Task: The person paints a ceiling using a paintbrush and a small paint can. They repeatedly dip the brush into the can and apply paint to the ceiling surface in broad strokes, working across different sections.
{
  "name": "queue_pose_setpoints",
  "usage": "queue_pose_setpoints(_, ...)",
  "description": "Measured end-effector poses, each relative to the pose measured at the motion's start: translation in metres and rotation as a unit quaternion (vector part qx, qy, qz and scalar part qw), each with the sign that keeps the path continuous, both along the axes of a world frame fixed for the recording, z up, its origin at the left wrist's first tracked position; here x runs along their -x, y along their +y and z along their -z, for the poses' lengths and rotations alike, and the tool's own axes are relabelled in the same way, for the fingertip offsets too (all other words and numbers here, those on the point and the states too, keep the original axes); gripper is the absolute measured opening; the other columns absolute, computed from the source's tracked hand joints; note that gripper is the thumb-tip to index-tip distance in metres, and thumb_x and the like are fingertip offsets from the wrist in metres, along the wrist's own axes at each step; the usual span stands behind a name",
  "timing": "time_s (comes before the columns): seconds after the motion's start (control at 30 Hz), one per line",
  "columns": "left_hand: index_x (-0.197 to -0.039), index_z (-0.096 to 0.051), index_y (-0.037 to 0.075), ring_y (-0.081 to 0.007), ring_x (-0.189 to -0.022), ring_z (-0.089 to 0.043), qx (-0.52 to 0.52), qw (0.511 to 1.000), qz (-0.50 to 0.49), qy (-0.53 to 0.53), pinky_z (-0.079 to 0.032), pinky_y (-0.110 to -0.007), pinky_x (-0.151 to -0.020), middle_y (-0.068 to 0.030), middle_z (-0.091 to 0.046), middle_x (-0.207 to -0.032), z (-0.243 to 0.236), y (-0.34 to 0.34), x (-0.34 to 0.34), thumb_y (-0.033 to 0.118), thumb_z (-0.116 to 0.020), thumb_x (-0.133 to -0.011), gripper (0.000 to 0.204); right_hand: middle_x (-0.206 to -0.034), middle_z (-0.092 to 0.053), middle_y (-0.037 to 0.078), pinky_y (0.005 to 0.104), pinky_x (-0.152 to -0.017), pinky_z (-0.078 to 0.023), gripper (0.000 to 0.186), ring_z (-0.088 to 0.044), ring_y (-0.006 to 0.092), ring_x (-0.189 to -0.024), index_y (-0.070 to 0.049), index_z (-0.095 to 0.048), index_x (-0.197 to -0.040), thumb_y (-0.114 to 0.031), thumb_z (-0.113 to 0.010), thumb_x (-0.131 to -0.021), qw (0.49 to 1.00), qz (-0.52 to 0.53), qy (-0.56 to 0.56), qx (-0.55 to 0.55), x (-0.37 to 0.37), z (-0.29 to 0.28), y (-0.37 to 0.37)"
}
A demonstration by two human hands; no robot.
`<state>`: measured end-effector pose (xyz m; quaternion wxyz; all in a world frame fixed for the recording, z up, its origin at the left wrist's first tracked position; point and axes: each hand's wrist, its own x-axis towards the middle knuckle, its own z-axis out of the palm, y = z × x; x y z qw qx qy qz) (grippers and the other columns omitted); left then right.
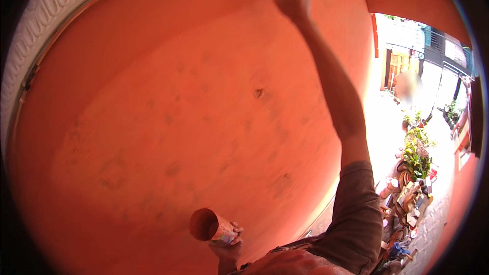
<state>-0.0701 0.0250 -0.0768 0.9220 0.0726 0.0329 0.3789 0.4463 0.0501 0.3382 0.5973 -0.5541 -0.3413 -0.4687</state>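
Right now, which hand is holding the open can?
The left hand, low in the picture: it is around the open can. The right hand is different, raised high by the orange wall.

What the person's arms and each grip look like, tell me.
The right arm wears a short, loose, plain dark brownish sleeve. The right grip and left grip are ungloved. No cables show. Too little of the left arm shows to tell its sleeve.

Head-worn fisheye; faces orange wall (153, 97); near
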Motion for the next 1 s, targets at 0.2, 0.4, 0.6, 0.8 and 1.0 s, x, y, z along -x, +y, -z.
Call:
queue_pose_setpoints(0.2, -0.134, -0.055, 0.011, -0.0304, -0.106, -0.055, 0.04, 0.997, 0.05, -0.033, -0.052, -0.026, -0.06, -0.0188, -0.057, -0.12, 0.008, 0.015, 0.005, 0.061, -0.065, -0.087, 0.07, -0.083, -0.071, 0.008, 0.0355, -0.071, -0.054, 0.007, -0.069, 0.0217, -0.08, -0.005, -0.072, -0.091, -0.008, -0.066, -0.09, 0.872, -0.456, -0.179, 0.004, 0.139, 0.023, -0.038)
queue_pose_setpoints(0.4, -0.136, -0.054, 0.011, -0.031, -0.107, -0.055, 0.022, 0.998, 0.048, -0.016, -0.052, -0.026, -0.061, -0.0192, -0.057, -0.122, -0.001, 0.011, 0.008, 0.06, -0.065, -0.087, 0.07, -0.089, -0.071, 0.012, 0.0371, -0.061, -0.063, 0.013, -0.072, 0.0232, -0.074, -0.001, -0.062, -0.099, -0.006, -0.071, -0.092, 0.797, -0.57, -0.06, -0.189, -0.022, 0.003, 0.029)
queue_pose_setpoints(0.6, -0.136, -0.053, 0.011, -0.0313, -0.107, -0.055, 0.022, 0.999, 0.035, -0.019, -0.052, -0.027, -0.061, -0.0193, -0.057, -0.122, 0.006, 0.005, 0.004, 0.06, -0.065, -0.087, 0.07, -0.077, -0.067, 0.006, 0.0301, -0.055, -0.053, 0.008, -0.062, 0.0143, -0.061, -0.003, -0.064, -0.092, -0.004, -0.072, -0.091, 0.946, -0.281, -0.082, -0.138, -0.126, -0.015, -0.005)
queue_pose_setpoints(0.8, -0.137, -0.053, 0.011, -0.0316, -0.107, -0.055, 0.006, 0.999, 0.03, -0.034, -0.052, -0.027, -0.061, -0.0195, -0.057, -0.123, 0.011, 0.005, 0.001, 0.06, -0.065, -0.088, 0.07, -0.088, -0.072, 0.004, 0.0316, -0.066, -0.053, 0.02, -0.068, 0.0147, -0.074, 0.002, -0.07, -0.098, -0.017, -0.072, -0.095, 0.998, -0.031, -0.056, 0.006, 0.02, -0.017, -0.023)
queue_pose_setpoints(1.0, -0.137, -0.053, 0.012, -0.0319, -0.108, -0.055, -0.005, 0.999, 0.021, -0.042, -0.052, -0.027, -0.062, -0.0196, -0.057, -0.123, 0.02, 0.004, 0.007, 0.06, -0.064, -0.088, 0.071, -0.072, -0.067, 0.006, 0.0315, -0.06, -0.052, 0.016, -0.065, 0.016, -0.068, -0.004, -0.067, -0.086, -0.017, -0.072, -0.093, 0.884, -0.422, -0.197, -0.034, 0.089, -0.024, -0.051)
